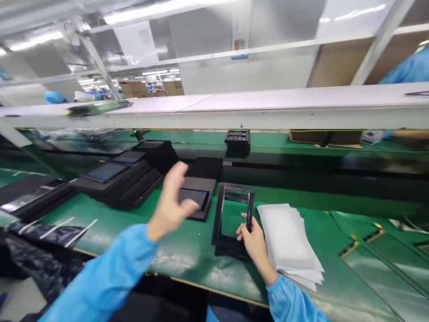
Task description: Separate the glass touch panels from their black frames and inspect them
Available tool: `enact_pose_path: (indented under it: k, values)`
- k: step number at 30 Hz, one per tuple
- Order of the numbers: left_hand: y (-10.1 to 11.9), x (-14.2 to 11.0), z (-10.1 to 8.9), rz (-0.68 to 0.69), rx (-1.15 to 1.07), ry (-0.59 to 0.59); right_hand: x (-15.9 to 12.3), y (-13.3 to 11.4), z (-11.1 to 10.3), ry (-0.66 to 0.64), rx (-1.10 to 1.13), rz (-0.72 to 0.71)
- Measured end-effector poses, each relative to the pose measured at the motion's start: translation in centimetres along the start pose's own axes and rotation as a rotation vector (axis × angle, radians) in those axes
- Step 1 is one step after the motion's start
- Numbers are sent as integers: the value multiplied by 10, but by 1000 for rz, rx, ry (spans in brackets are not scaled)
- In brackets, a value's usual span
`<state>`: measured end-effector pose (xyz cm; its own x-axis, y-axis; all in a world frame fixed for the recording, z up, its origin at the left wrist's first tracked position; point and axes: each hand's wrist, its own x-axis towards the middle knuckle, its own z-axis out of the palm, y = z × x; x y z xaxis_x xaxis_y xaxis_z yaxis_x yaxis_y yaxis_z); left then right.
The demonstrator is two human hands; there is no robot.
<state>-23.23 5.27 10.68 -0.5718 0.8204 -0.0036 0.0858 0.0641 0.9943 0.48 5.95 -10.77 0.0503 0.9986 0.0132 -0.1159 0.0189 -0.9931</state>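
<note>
My right hand (253,239) grips the right side of a black open frame (234,210) that is tilted up off a small stack of black frames (229,246) on the green mat. My left hand (170,205) hovers open in the air, blurred, above and left of a black tray holding a dark screen (196,199). Both sleeves are light blue.
A pile of white foam sheets (288,241) lies right of the frame. Stacked black trays with screens (117,176) sit at the left, more black trays (237,139) on the far belt. Black plastic film (36,255) hangs at the near left. A white shelf (268,105) spans overhead. Other workers in blue stand behind.
</note>
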Motion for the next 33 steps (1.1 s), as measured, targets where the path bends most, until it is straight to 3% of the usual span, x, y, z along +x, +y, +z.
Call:
enact_pose_path:
  k: [2,4,6,8,13,20,27,33]
  values:
    - [-50,-19,45,167,0,-239,-2,-5,-10,-15,-2,-47]
    - [-93,-27,76,256,-11,-449,-5,-7,-19,-52,3,-99]
    - [-120,-26,91,215,-28,-565,-6,-9,-27,-97,4,-152]
    - [-133,-25,94,184,-36,-628,-6,-12,-35,-129,-2,-200]
    - [-147,-35,84,181,-99,-583,-6,-22,-47,-155,13,-279]
    - [-175,-54,85,195,-149,-505,-18,-18,-33,-151,13,-318]
    - [-184,-63,85,300,-213,-461,-29,-13,-38,-132,-43,-445]
    - [-195,-73,90,304,-249,-436,-37,-41,-38,-112,-83,-596]
